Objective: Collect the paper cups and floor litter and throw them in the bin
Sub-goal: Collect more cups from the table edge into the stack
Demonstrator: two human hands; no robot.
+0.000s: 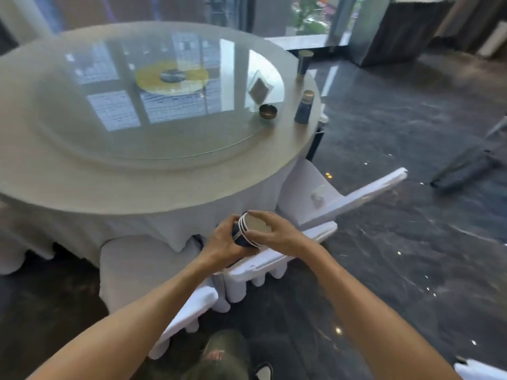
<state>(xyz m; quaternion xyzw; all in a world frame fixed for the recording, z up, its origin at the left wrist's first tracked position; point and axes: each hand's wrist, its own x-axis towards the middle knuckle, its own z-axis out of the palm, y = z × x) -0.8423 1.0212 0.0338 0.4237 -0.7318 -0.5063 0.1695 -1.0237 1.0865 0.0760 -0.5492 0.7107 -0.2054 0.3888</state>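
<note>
I hold a nested stack of dark blue paper cups (248,233) with white rims, lying on its side in front of the table edge. My left hand (223,241) wraps around the stack's body. My right hand (270,233) grips the rims at the open end. Two more dark blue paper cups stand on the right side of the round table: one upright (304,107) near the edge, another (304,62) farther back. A small crumpled white piece (318,197) lies on the chair seat to the right.
The round table (82,187) has a white cloth and a glass turntable with a small brass dish (268,111) and a card stand (259,89). White-covered chairs (343,198) stand close by the table. Dark glossy floor spreads to the right. A white scrap (478,370) lies at bottom right.
</note>
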